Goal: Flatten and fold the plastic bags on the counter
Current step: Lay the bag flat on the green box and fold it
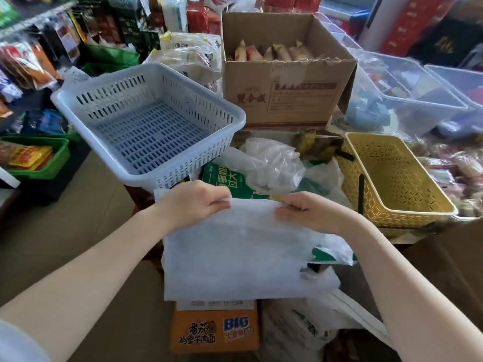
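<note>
Plainly spread out and fairly smooth: white plastic bag (235, 252), thin and slightly see-through, lying flat just in front of the blue basket (146, 118), its top edge straight, its lower right side ragged and wrinkled. Resting over a green printed box (222, 178) and an orange noodle carton (214, 330). Beyond it, to the right of the blue basket, a crumpled clear bag (271, 163) heaped loosely, not flattened. Further right of that, a yellow basket (397, 178); behind the blue basket's right corner, an open cardboard box (285, 74) with wrapped goods inside.

Left hand (193, 202) palm down at the white bag's top edge, just below the blue basket's near rim, fingers curled and pinching the plastic. Right hand (311, 210) level with it, further from the basket, fingers likewise bent and gripping the same edge. Hands near each other but not touching. Both forearms bare, reaching forward from the bottom corners, angled inward.
</note>
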Tool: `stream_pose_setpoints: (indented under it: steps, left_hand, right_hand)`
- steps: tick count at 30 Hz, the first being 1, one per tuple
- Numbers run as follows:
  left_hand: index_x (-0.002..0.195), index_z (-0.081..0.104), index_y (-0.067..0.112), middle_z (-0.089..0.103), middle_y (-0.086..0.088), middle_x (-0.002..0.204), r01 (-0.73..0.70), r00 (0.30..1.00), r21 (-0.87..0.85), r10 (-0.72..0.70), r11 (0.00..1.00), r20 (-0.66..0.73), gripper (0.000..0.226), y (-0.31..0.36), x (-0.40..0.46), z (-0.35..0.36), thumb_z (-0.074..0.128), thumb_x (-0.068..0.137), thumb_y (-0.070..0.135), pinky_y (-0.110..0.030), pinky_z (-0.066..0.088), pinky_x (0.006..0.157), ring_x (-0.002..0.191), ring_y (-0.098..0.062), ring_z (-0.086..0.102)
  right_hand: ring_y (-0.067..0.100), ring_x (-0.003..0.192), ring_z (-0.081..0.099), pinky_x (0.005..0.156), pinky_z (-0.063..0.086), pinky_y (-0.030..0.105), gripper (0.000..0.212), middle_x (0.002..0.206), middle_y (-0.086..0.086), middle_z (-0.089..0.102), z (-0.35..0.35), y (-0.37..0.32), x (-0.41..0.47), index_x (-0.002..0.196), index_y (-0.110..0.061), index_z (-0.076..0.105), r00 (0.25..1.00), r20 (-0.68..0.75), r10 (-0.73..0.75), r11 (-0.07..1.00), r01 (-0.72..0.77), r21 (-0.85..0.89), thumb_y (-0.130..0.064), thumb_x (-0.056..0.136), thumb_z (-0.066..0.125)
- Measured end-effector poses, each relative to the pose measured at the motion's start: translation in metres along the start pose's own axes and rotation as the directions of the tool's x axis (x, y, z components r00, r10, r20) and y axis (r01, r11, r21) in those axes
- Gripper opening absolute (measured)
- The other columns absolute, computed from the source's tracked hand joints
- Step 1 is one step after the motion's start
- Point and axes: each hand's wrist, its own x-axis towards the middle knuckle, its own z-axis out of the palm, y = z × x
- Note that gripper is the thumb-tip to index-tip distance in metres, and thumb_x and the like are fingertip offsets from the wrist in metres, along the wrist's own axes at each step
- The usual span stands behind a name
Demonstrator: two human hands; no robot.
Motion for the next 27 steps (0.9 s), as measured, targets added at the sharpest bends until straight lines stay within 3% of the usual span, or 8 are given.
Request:
stream_pose_setpoints:
  steps: [5,7,10,13,16,20,25,27]
  left_hand:
    - [0.112,0.055,0.017,0.063,-0.006,0.106,0.213,0.977,0.296,-0.2,0.931,-0.076,0.02,-0.031,0.037,0.037,0.043,0.096,0.02,-0.039,0.044,0.076,0.096,-0.029,0.059]
    - [0.127,0.05,0.011,0.057,-0.012,0.122,0.268,0.963,0.402,-0.258,0.876,-0.08,0.043,-0.047,0.042,0.07,0.056,0.085,0.001,-0.043,0.043,0.091,0.112,-0.032,0.053]
    - [0.142,0.031,0.007,0.029,-0.015,0.148,0.311,0.942,0.375,-0.334,0.874,-0.002,0.068,-0.066,0.035,0.119,0.048,0.079,-0.014,-0.041,0.017,0.112,0.137,-0.031,0.025]
    - [0.147,0.01,0.012,0.002,-0.007,0.156,0.382,0.887,0.312,-0.44,0.87,0.141,0.053,-0.083,0.024,0.165,0.021,0.096,0.011,-0.032,-0.015,0.107,0.143,-0.023,-0.003]
    - [0.148,0.003,0.015,-0.006,-0.003,0.156,0.444,0.836,0.304,-0.511,0.843,0.197,0.068,-0.093,0.02,0.192,0.002,0.09,0.051,-0.03,-0.016,0.108,0.143,-0.018,-0.008]
    - [0.147,-0.006,0.019,-0.013,0.001,0.155,0.391,0.863,0.306,-0.462,0.868,0.206,0.081,-0.103,0.029,0.194,0.0,0.083,0.067,-0.032,-0.013,0.112,0.142,-0.016,-0.012]
    - [0.148,0.001,0.021,-0.009,0.002,0.156,0.298,0.908,0.306,-0.367,0.904,0.201,0.082,-0.115,0.033,0.192,0.0,0.078,0.065,-0.032,-0.011,0.111,0.143,-0.018,-0.007]
    - [0.148,0.006,0.021,-0.003,0.001,0.156,0.262,0.925,0.311,-0.33,0.914,0.19,0.08,-0.117,0.032,0.192,0.006,0.08,0.062,-0.032,-0.01,0.111,0.143,-0.019,-0.003]
  right_hand:
    - [0.012,0.072,0.049,0.062,0.041,0.018,0.023,0.078,-0.008,0.053,-0.009,0.032,0.062,0.081,-0.028,0.057,0.987,-0.084,0.139,0.951,-0.157,-0.265,-0.018,0.094,0.042]
    - [0.019,0.088,0.054,0.08,0.046,0.026,0.027,0.101,0.0,0.06,0.005,0.058,0.091,0.11,-0.023,0.059,0.975,-0.11,0.194,0.891,-0.222,-0.397,-0.015,0.092,0.04]
    - [0.027,0.101,0.055,0.088,0.039,0.034,0.025,0.113,0.006,0.062,0.032,0.096,0.126,0.108,-0.015,0.057,0.964,-0.11,0.242,0.801,-0.263,-0.537,-0.012,0.089,0.041]
    - [0.028,0.106,0.056,0.091,0.036,0.035,0.027,0.111,0.008,0.063,0.059,0.12,0.154,0.102,-0.014,0.057,0.953,-0.098,0.287,0.758,-0.288,-0.586,-0.002,0.081,0.046]
    - [0.029,0.109,0.053,0.092,0.033,0.034,0.025,0.11,0.01,0.064,0.078,0.132,0.168,0.097,-0.014,0.059,0.937,-0.173,0.303,0.738,-0.345,-0.579,-0.002,0.081,0.045]
    - [0.034,0.12,0.042,0.101,0.028,0.039,0.043,0.128,0.018,0.051,0.092,0.124,0.17,0.128,-0.001,0.045,0.886,-0.377,0.272,0.7,-0.45,-0.554,-0.005,0.085,0.04]
    - [0.031,0.136,0.034,0.112,0.024,0.044,0.058,0.144,0.015,0.041,0.152,0.092,0.176,0.138,-0.006,0.041,0.945,-0.325,-0.027,0.882,-0.13,-0.452,-0.031,0.089,0.025]
    - [0.024,0.144,0.018,0.116,0.013,0.04,0.07,0.155,0.007,0.023,0.16,0.095,0.18,0.147,-0.016,0.024,0.971,-0.237,0.006,0.907,-0.105,-0.407,-0.05,0.086,0.012]
